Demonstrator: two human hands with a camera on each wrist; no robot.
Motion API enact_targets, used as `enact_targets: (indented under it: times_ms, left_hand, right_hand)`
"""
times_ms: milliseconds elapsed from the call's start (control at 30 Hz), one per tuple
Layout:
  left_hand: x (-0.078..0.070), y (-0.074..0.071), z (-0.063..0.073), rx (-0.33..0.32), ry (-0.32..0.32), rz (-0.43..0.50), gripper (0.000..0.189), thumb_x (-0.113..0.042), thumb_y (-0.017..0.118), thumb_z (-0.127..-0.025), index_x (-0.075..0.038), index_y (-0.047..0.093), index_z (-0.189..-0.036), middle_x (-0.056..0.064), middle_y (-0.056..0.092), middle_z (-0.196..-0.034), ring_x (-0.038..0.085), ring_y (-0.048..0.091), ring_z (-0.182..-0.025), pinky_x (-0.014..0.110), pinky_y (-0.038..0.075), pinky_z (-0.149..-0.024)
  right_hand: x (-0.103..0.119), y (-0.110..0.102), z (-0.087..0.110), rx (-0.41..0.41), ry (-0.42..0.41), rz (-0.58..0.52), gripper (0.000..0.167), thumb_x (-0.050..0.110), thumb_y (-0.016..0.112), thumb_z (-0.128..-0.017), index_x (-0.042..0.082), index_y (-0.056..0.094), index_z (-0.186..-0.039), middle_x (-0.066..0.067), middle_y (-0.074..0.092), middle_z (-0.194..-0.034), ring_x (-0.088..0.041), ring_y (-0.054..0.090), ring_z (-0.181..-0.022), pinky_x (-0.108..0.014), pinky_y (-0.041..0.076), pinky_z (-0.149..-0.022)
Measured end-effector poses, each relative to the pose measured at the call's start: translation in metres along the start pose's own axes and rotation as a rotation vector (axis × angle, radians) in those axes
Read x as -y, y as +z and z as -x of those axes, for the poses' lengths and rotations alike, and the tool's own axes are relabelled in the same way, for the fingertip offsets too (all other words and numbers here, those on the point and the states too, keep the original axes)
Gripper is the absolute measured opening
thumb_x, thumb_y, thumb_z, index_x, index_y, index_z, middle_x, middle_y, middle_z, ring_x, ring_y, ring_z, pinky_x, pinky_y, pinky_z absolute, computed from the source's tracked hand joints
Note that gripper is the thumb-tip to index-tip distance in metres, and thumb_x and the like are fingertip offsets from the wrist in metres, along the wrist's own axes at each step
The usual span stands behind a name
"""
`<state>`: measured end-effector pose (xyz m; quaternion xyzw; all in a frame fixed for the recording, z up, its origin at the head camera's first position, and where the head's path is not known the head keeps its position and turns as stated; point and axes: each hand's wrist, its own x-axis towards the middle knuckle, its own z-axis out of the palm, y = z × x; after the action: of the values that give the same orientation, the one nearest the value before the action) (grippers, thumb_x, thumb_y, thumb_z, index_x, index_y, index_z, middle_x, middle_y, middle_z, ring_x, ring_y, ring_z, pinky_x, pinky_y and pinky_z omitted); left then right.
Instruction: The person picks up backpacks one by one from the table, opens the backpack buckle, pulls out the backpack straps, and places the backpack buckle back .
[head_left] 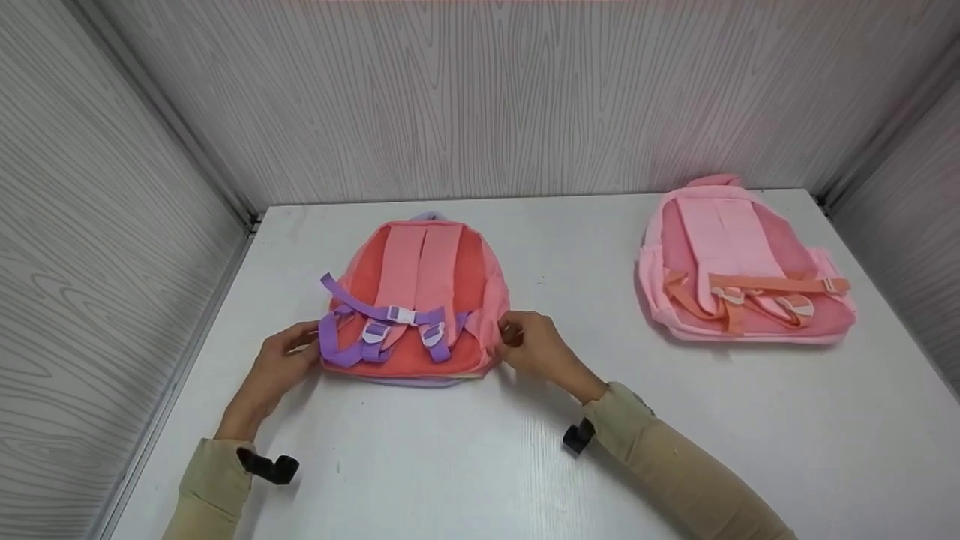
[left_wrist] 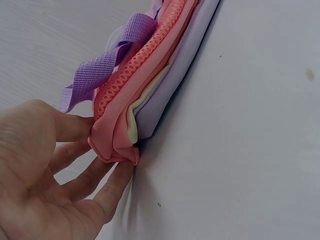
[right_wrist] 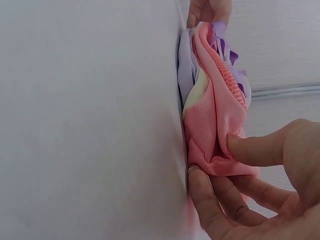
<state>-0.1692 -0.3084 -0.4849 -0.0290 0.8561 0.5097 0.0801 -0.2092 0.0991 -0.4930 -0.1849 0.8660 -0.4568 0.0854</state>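
Note:
A small coral-and-pink backpack (head_left: 401,270) lies on the table with its shoulder straps facing up. Purple webbing with white buckles (head_left: 403,315) crosses its lower part. My left hand (head_left: 281,367) is at its lower left corner; in the left wrist view the thumb rests above the pink corner (left_wrist: 112,135) and fingertips touch from below. On the opposite side, my right hand (head_left: 536,345) pinches the pink side fabric (right_wrist: 215,120), thumb on top and fingers underneath. Lilac and pale yellow layers show along the bag's underside.
A second backpack (head_left: 727,262), light pink with orange straps, lies to the right, strap side up. The white table (head_left: 450,465) is bounded by a wood-grain back panel (head_left: 487,97) and side panels. Each forearm carries a black wrist mount (head_left: 274,469).

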Motion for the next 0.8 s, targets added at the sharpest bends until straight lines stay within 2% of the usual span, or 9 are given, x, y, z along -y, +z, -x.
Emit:
enact_targets:
  times_ms: [200, 400, 633, 800]
  left_hand:
    - [-0.005, 0.011, 0.0, 0.016, 0.018, -0.012, 0.052, -0.026, 0.062, -0.11, -0.001, 0.052, -0.155, 0.024, 0.052, -0.156, 0.039, 0.049, -0.147, 0.033, 0.051, -0.111]
    - [-0.012, 0.023, -0.001, 0.029, 0.065, -0.007, 0.05, -0.022, 0.065, -0.108, -0.001, 0.055, -0.152, 0.025, 0.055, -0.153, 0.041, 0.05, -0.145, 0.054, 0.045, -0.118]
    - [-0.016, 0.042, -0.003, 0.057, 0.105, -0.009, 0.046, -0.023, 0.07, -0.105, -0.004, 0.062, -0.146, 0.019, 0.063, -0.146, 0.035, 0.054, -0.141, 0.055, 0.042, -0.12]
    - [-0.022, 0.055, -0.002, 0.038, 0.106, -0.039, 0.042, -0.023, 0.071, -0.104, -0.006, 0.065, -0.143, 0.017, 0.065, -0.143, 0.036, 0.055, -0.141, 0.056, 0.043, -0.119]
  right_hand:
    - [-0.006, -0.013, 0.009, 0.003, 0.014, 0.011, 0.008, 0.007, 0.078, -0.093, 0.006, 0.073, -0.099, -0.008, 0.073, -0.092, -0.018, 0.066, -0.085, -0.033, 0.059, -0.078]
    - [-0.015, -0.025, 0.017, 0.003, 0.017, 0.016, 0.008, 0.007, 0.076, -0.093, 0.007, 0.074, -0.101, -0.008, 0.074, -0.094, -0.02, 0.067, -0.087, -0.037, 0.06, -0.081]
    - [-0.025, -0.048, 0.028, 0.012, 0.083, 0.012, 0.009, 0.008, 0.076, -0.094, 0.008, 0.074, -0.103, -0.007, 0.073, -0.096, -0.022, 0.068, -0.09, -0.039, 0.06, -0.084]
    - [-0.033, -0.06, 0.034, 0.019, 0.071, 0.023, 0.007, 0.007, 0.075, -0.094, 0.007, 0.074, -0.101, -0.009, 0.074, -0.097, -0.023, 0.07, -0.092, -0.041, 0.06, -0.085]
